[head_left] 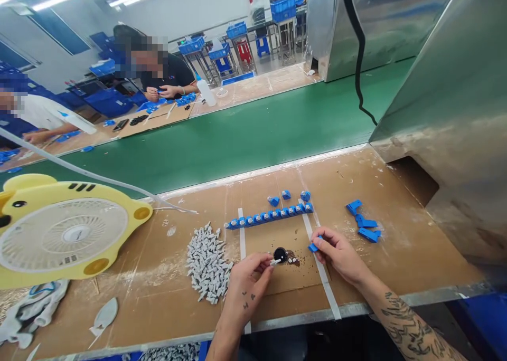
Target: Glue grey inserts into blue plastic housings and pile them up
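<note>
Pinched in the fingers of my left hand (250,282) is a small light-grey plastic part (274,262), held beside a small round black cup (280,254). My right hand (336,253) is closed on a blue plastic piece (313,247) by the right tape strip. Brown crumbs (293,257) lie next to the cup. Beyond both hands runs a row of blue parts with light tops (269,216), and a few more blue parts (285,195) sit behind it. Left of my left hand is a pile of grey parts (208,263). Several loose blue pieces (364,222) lie at the right.
A yellow fan (75,234) stands at the left, near gloves (35,308). Behind the worktop (158,276) runs a green conveyor belt (237,139). A metal housing (455,139) borders the right side. Two people work across the belt, near a white bottle (206,91).
</note>
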A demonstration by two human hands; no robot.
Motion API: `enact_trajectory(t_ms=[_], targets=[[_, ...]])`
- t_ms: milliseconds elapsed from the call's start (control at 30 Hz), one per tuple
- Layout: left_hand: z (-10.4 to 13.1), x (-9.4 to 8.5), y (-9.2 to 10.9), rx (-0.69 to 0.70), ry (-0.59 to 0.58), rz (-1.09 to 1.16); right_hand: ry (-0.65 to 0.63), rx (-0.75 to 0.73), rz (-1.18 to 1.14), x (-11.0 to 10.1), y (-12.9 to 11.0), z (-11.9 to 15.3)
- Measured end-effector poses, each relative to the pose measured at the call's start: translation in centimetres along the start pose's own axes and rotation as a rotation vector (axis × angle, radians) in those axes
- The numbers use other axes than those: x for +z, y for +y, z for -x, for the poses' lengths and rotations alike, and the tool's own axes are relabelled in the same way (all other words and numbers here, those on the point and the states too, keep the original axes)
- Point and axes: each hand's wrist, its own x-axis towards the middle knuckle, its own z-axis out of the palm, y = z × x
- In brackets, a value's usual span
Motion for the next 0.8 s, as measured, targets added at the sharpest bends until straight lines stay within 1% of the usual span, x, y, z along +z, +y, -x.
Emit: enact_trajectory(t_ms=[167,300,400,500,600,700,800], targets=[[-0.4,0.0,0.0,0.061,-0.064,-0.077,-0.03,-0.02,0.024,0.4,-0.1,0.1],[-0.7,0.0,0.0,0.048,-0.143,-0.137,-0.029,-0.024,0.014,0.3,0.0,0.1],[-0.8,0.1,-0.1,0.07,-0.154,-0.162,-0.025,-0.016,-0.004,0.3,0.1,0.1],[-0.8,0.2,-0.2,0.106,-0.116,-0.157,-0.014,-0.007,-0.028,0.4,0.1,0.2],[-0.6,-0.1,0.3,0.102,-0.066,-0.127,0.038,-0.01,-0.075,0.9,0.1,0.2],[-0.5,-0.3,1.6,0.091,0.007,-0.082,0.091,-0.008,-0.132,1.7,0.3,0.3],[-0.5,0.1,3.4,0.121,0.141,-0.025,0.105,0.005,-0.181,2.7,0.5,0.3]])
